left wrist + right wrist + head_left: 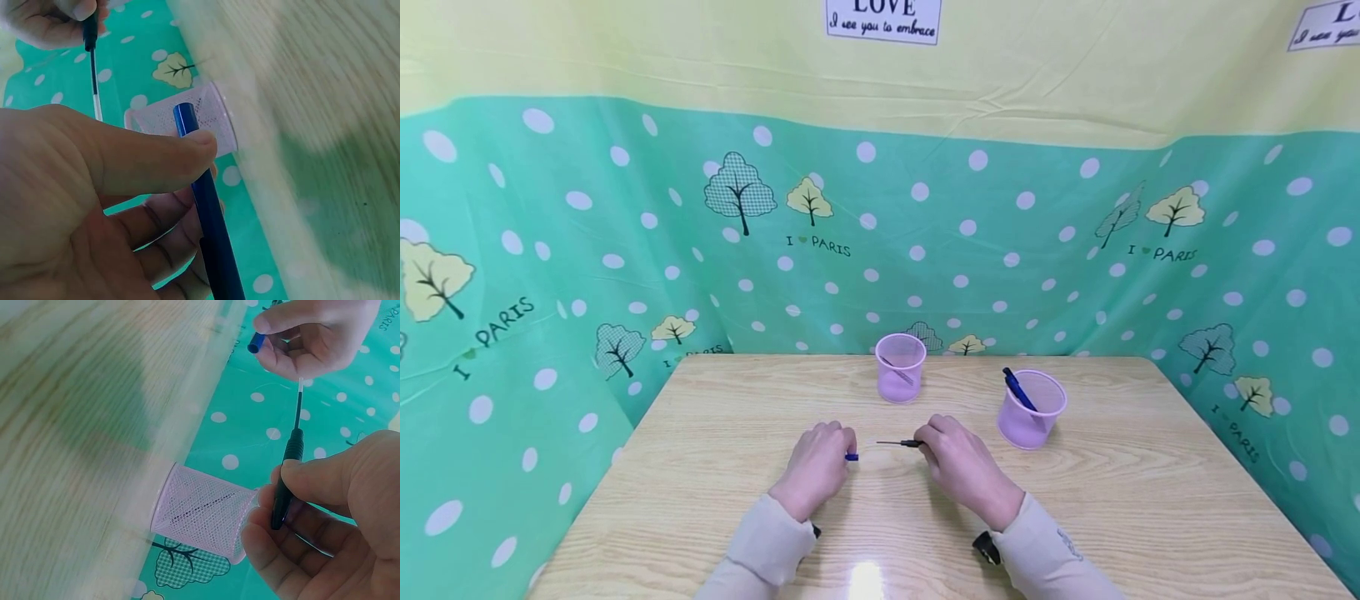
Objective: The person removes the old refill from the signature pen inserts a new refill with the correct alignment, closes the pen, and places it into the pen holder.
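Observation:
Between thumb and fingers, my left hand (818, 465) pinches a dark blue pen barrel (215, 234), whose open end points toward the other hand. My right hand (964, 467) grips the black front part of a pen (286, 487) by its ribbed section. Out of that black part sticks a thin refill (299, 411), dark near the grip and clear at its far end, pointing left. Barrel and refill are apart, with a small gap between them over the table. Part of the barrel is hidden by the left fingers in the head view.
On the wooden table (715, 433), a lilac mesh cup (900, 390) stands at the back with a thin dark stick inside. Right of it, a second lilac cup (1026, 429) holds a dark blue pen (1018, 390). A green dotted curtain (820, 275) hangs behind.

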Demonstrator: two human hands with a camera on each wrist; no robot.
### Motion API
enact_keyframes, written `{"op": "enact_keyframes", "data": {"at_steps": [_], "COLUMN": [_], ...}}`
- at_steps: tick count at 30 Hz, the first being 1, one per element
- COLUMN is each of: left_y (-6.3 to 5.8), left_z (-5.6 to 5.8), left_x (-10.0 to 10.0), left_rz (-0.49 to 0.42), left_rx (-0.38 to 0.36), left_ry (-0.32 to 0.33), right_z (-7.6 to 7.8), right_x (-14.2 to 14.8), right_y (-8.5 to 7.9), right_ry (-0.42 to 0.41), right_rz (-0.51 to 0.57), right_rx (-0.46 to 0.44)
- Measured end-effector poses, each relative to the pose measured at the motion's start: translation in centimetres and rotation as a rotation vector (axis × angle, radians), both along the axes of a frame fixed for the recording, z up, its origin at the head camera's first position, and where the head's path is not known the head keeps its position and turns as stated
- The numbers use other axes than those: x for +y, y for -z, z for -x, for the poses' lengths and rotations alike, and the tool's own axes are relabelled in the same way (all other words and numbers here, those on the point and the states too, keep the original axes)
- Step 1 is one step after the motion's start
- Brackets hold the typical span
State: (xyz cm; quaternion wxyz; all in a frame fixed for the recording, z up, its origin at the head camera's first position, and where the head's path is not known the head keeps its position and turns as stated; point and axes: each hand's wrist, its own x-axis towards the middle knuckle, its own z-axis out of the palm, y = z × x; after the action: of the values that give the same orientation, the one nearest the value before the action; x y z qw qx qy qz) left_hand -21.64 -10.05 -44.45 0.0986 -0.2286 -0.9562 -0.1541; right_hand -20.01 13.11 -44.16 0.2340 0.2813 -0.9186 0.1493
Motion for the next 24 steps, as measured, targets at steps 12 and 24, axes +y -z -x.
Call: {"op": "enact_keyframes", "data": {"at_steps": [12,24], "left_y": [0.55,0.85], "left_z": [-0.05,-0.12], "left_x": [-0.29,-0.47], "left_rz": [0.032,0.025], "left_rx": [-0.081,-0.123], "left_ry": [0.029,0.054], "right_z": [0.02,-0.01], "right_x": [-0.10,-0.12], "right_y": [0.04,0.08], "right_ry": [0.004,0.002], "right_rz": [-0.003,0.000], "right_rx": [-0.006,0.001]}}
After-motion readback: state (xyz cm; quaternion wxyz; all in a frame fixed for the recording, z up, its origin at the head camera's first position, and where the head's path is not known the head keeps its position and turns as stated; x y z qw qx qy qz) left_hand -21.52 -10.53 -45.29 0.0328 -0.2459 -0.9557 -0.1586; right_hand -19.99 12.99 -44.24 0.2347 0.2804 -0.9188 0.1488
